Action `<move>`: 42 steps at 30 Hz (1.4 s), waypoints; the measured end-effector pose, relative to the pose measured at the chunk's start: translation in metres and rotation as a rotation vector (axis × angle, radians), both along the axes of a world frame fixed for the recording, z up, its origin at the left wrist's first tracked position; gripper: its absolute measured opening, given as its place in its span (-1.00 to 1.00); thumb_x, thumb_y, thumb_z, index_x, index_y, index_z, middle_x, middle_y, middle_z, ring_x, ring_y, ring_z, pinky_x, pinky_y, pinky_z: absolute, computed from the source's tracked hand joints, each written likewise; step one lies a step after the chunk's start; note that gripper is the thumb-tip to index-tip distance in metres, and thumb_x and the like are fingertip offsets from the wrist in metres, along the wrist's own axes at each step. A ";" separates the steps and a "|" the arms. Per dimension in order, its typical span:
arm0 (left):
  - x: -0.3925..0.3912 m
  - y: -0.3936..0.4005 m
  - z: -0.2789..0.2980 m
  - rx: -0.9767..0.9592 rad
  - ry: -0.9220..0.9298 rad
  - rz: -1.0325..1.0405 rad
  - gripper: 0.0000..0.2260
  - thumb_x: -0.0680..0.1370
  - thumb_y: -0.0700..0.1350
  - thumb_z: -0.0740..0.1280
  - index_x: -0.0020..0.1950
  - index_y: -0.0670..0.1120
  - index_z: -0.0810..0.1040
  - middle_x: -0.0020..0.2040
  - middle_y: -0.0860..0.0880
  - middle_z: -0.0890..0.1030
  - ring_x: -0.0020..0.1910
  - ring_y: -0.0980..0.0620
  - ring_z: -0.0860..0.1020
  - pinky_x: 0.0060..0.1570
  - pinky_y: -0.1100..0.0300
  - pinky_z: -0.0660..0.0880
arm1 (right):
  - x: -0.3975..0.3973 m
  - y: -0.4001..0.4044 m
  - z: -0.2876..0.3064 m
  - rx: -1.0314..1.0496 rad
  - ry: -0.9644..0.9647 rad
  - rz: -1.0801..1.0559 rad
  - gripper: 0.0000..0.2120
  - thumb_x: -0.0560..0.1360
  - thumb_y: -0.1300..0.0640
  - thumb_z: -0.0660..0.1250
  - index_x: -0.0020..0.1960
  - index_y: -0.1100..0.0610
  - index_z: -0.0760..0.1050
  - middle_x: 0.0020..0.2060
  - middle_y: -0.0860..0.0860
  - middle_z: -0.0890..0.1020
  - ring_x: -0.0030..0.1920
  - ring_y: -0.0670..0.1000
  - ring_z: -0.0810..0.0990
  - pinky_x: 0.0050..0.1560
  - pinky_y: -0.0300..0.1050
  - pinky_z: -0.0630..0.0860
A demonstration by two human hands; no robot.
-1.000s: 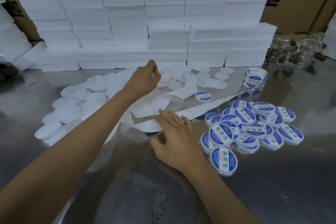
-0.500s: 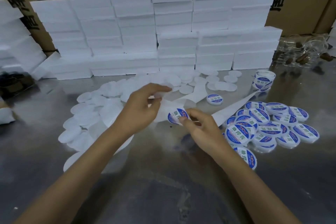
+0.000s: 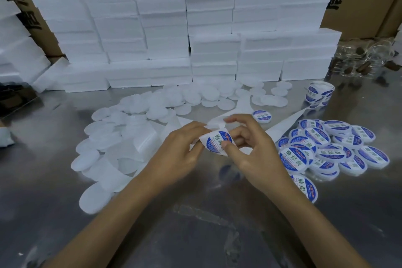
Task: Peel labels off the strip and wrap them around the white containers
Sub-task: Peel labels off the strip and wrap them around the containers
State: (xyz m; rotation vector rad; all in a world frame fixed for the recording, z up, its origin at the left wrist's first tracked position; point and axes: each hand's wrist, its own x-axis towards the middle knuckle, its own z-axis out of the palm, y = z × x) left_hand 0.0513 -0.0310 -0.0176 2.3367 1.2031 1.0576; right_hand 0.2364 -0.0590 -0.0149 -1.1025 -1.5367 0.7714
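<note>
Two hands, one label coming off the strip, seen from the head camera.

Above the middle of the steel table [image 3: 195, 220], the left hand [image 3: 180, 152] pinches the backing strip [image 3: 215, 124] taut while the right hand [image 3: 254, 154] pinches the blue-and-white label [image 3: 218, 141] by its edge, likely to keep the adhesive off the fingers. Bare white containers [image 3: 130, 128] lie heaped toward the left edge, labelled containers [image 3: 322, 148] toward the right, sorted for reach.

Two bare forearms, no sleeves in view, left hand [image 3: 180, 150] and right hand [image 3: 254, 150] without gloves, rings or watch, short plain fingernails, wrists uncovered
</note>
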 end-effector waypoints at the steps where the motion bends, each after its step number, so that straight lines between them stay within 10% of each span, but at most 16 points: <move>1: 0.000 -0.001 -0.001 -0.013 0.013 -0.003 -0.71 0.61 -0.24 0.28 0.24 0.03 0.63 0.07 0.17 0.60 0.05 0.15 0.57 -0.02 0.33 0.49 | 0.000 0.000 -0.001 0.026 -0.036 0.000 -0.65 0.50 0.28 0.40 0.15 -0.11 0.51 -0.17 -0.13 0.66 -0.10 -0.08 0.63 -0.07 -0.29 0.54; 11: 0.001 -0.001 0.000 -0.118 0.140 0.048 -0.76 0.62 -0.24 0.28 0.21 -0.06 0.65 0.11 0.05 0.64 0.05 0.09 0.57 0.02 0.35 0.43 | -0.003 -0.005 0.000 0.305 -0.252 -0.114 -0.85 0.47 0.31 0.41 -0.04 0.09 0.60 0.04 -0.10 0.48 0.12 -0.19 0.48 -0.03 -0.44 0.43; 20: -0.004 0.003 -0.004 -0.173 0.083 0.184 -0.79 0.60 -0.09 0.37 0.22 -0.07 0.62 0.04 0.22 0.53 -0.05 0.43 0.50 -0.08 0.62 0.34 | 0.001 -0.007 0.011 0.161 0.178 -0.067 -0.73 0.50 0.31 0.36 0.02 -0.04 0.46 -0.06 -0.15 0.59 -0.05 -0.01 0.60 0.04 -0.09 0.55; 32: -0.034 -0.001 0.036 -0.537 -0.569 -0.014 -0.63 0.61 -0.37 0.25 0.31 -0.05 0.60 0.25 -0.02 0.64 0.21 0.06 0.59 0.31 0.13 0.50 | 0.006 -0.004 0.013 0.012 0.359 -0.050 -0.67 0.55 0.31 0.33 0.13 -0.07 0.37 -0.08 -0.01 0.66 -0.36 -0.01 0.61 -0.20 -0.26 0.52; 36: -0.030 -0.003 0.041 -0.464 -0.893 0.036 -0.70 0.65 -0.35 0.17 0.18 -0.16 0.67 0.13 -0.03 0.70 0.15 -0.07 0.66 0.12 0.12 0.62 | 0.002 -0.006 0.016 0.005 0.392 -0.042 -0.75 0.54 0.33 0.36 0.09 0.06 0.41 -0.21 0.06 0.66 -0.33 0.03 0.54 -0.26 -0.31 0.49; 42: 0.010 -0.017 0.029 -0.550 -0.846 -0.053 -0.64 0.63 -0.30 0.29 0.34 0.05 0.55 -0.05 -0.14 0.72 0.02 -0.12 0.71 0.01 0.15 0.64 | -0.009 -0.010 0.016 0.008 0.362 -0.010 -0.78 0.48 0.31 0.43 -0.01 0.06 0.49 -0.30 0.02 0.66 -0.26 0.01 0.55 -0.16 -0.16 0.50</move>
